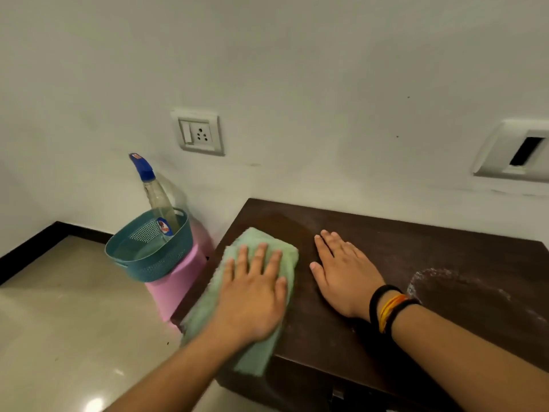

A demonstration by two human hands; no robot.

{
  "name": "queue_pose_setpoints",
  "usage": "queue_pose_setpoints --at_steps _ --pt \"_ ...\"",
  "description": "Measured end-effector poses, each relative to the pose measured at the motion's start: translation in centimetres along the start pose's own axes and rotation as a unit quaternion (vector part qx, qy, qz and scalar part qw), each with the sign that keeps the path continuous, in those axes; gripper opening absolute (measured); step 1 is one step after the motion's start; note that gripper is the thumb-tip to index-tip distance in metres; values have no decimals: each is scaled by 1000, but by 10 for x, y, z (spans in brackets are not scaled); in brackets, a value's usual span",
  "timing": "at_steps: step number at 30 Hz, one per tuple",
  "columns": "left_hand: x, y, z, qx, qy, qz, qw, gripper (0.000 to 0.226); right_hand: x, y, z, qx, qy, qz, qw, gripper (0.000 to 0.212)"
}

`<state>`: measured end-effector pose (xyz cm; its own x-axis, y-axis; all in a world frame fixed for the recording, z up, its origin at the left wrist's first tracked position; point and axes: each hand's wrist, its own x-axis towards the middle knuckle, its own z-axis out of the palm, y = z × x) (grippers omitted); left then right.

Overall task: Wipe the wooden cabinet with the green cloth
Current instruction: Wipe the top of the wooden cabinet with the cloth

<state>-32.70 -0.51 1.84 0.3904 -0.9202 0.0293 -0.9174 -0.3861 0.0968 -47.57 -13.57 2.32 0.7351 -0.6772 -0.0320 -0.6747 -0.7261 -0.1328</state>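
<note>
The dark brown wooden cabinet [401,239] stands against the white wall, its top filling the lower right. A folded green cloth [261,240] lies on the left end of the top, hanging slightly over the front edge. My left hand [252,295] presses flat on the cloth with fingers spread. To its right, my right hand [341,272] rests flat on the bare wood and holds nothing; bands circle its wrist. A pale dusty smear [430,278] marks the wood to the right of that hand.
Left of the cabinet, a teal perforated basket [139,263] sits on a pink stool [178,281] and holds a spray bottle [154,191] with a blue nozzle. A wall socket [199,133] is above; another wall plate [517,150] is at right. Beige tiled floor lies at left.
</note>
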Motion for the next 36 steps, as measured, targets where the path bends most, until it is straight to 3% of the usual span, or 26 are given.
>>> queue_pose_setpoints --at_steps 3,5,8,10,13,16,19,23,26,29,31,33,36 --pt "73 22 -2 -51 -20 48 997 58 0 -3 0 2 1 4 1000 65" --pt "112 -9 -15 -57 -49 -21 997 59 -1 -1 -2 0 1 9 1000 65" --pt "67 -32 2 -13 1 -55 998 62 -4 0 -3 -16 -12 -4 1000 66" --pt "43 2 4 7 14 5 1000 61 -7 2 -2 -15 -5 -1 1000 67" --pt "103 39 9 -27 6 113 993 57 -7 8 -5 -21 -10 21 1000 69" --pt "147 1 -4 -46 -24 35 998 56 -9 16 -8 -27 -14 11 999 71" --pt "77 -11 9 -7 17 -23 1000 74 -14 23 -4 -18 -7 10 1000 74" --pt "84 55 12 -18 1 136 991 61 -14 30 -5 -2 14 47 999 71" --pt "137 21 -4 -38 -9 25 999 59 -19 36 -8 -9 4 51 999 72" --pt "80 -8 2 -23 27 -58 998 63 -24 39 -10 -14 -9 46 999 70" --pt "37 28 1 -8 36 34 999 62 -24 39 -9 -14 1 45 999 69" --pt "45 65 9 -7 10 136 991 61 -24 39 -7 -21 6 48 999 68" --pt "114 65 9 -41 -17 105 993 63 -31 50 -12 -52 8 47 998 67"
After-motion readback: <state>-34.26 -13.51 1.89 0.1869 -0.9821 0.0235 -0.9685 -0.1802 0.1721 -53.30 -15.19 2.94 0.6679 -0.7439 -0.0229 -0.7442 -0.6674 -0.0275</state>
